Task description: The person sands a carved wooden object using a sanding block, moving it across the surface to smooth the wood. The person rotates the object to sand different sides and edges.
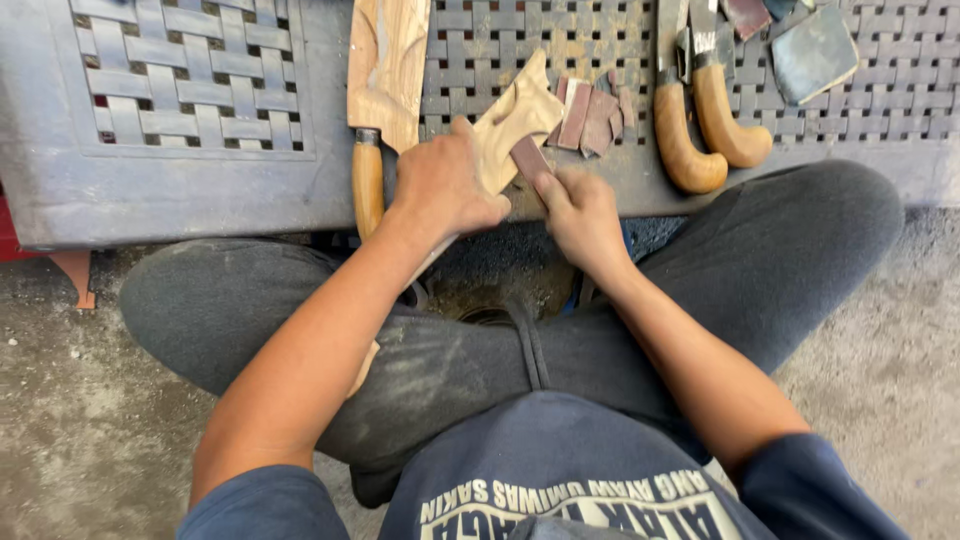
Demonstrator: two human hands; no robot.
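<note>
My left hand (pixel 445 185) grips a pale carved wooden piece (pixel 520 118) and presses it against the near edge of a low grey woven-pattern table (pixel 190 190). My right hand (pixel 580 212) pinches a small brown strip of sandpaper (pixel 528 158) and holds it against the lower edge of the carved piece. I sit cross-legged on the floor, with my knees in dark trousers to either side.
On the table lie several brown sandpaper scraps (pixel 592 115), a flat wooden blade shape with a round handle (pixel 385 70), two tools with curved wooden handles (pixel 705 125), and a dark flat block (pixel 815 50). The concrete floor (pixel 60 420) surrounds me.
</note>
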